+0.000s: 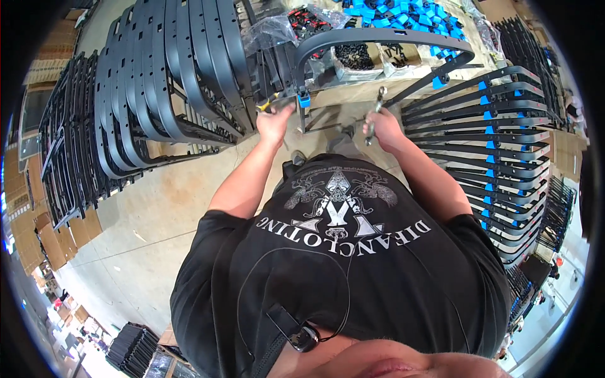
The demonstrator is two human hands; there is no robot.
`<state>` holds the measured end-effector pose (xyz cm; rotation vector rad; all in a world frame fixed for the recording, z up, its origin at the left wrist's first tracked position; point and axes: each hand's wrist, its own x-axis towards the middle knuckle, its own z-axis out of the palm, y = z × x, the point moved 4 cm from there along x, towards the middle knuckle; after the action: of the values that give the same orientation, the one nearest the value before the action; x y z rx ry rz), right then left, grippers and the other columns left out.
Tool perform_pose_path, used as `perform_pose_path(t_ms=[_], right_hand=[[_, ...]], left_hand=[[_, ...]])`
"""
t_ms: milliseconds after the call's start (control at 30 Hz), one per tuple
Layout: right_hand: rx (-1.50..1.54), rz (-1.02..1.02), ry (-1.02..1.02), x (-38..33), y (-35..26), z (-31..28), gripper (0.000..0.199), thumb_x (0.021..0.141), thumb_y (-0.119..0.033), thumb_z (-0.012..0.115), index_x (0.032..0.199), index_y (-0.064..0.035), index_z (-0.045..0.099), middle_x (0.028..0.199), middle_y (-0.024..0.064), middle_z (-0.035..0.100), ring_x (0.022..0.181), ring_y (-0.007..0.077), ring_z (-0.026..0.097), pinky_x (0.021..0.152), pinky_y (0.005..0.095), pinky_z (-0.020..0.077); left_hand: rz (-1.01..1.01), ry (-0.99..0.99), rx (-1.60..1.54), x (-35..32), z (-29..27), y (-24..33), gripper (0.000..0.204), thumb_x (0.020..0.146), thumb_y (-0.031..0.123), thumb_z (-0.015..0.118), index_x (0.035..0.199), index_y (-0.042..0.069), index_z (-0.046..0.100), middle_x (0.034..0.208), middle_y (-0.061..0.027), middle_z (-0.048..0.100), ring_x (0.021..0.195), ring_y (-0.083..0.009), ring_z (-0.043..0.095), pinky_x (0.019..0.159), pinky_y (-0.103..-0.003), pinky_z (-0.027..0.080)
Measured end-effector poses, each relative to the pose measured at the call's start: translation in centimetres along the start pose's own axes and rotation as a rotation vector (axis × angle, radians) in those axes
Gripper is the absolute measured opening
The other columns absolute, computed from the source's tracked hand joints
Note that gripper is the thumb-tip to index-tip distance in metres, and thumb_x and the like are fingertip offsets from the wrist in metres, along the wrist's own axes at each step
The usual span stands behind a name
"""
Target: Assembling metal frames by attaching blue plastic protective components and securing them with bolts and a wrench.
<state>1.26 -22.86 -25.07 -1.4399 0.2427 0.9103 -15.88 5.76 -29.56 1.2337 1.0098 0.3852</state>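
In my right hand [384,129] is a metal wrench [381,97], its head pointing up and away from me, the fingers closed round its shaft. My left hand [273,125] is closed about a yellow-and-black handled tool [267,102]; its exact kind is hard to make out. Just beyond both hands, a curved black metal frame [384,36] lies at the bench edge. One end carries a blue plastic piece [305,100] close to my left hand. Another blue piece [440,82] sits on its right side.
Rows of curved black frames [142,75] stand at left, and more frames with blue pieces [498,138] are stacked at right. On the bench are boxes of dark hardware [354,58], a heap of blue plastic parts [409,16] and red-and-black parts [309,24] in plastic.
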Motion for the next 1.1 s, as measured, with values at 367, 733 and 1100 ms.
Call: perform_pose_path(t_ms=[367,733,1100], right_hand=[[-0.486,-0.182,-0.319,-3.1,-6.5,-3.5,0.056,0.095,-0.031,0.069,0.138,-0.0008,0.049,0.095,0.0034,0.06,0.069,0.0101,0.055,0.054,0.0256,0.0404],[-0.133,-0.323,-0.307,1.8,-16.2,-18.9,0.04,0.106,-0.035,0.048,0.134,-0.0112,0.064,0.091,-0.0008,0.067,0.078,0.0081,0.063,0.061,0.0247,0.0474],[-0.313,-0.43,-0.022,9.3,-16.7,-33.3,0.029,0.103,-0.02,0.051,0.126,-0.0046,0.061,0.072,-0.0067,0.044,0.063,0.0048,0.039,0.056,0.0243,0.0344]], left_hand=[[0.373,-0.484,0.507,-10.9,14.4,11.3,0.02,0.095,0.02,0.069,0.095,0.001,0.066,0.064,-0.0047,0.062,0.056,-0.0096,0.056,0.054,-0.03,0.045],[0.388,-0.369,0.381,-11.6,39.1,9.7,0.029,0.098,0.025,0.067,0.107,-0.003,0.063,0.091,-0.0133,0.073,0.083,-0.0141,0.07,0.072,-0.03,0.055],[0.388,-0.373,0.823,-7.7,47.6,6.4,0.032,0.105,0.018,0.052,0.129,-0.003,0.051,0.085,-0.0088,0.066,0.063,-0.0152,0.062,0.057,-0.032,0.052]])
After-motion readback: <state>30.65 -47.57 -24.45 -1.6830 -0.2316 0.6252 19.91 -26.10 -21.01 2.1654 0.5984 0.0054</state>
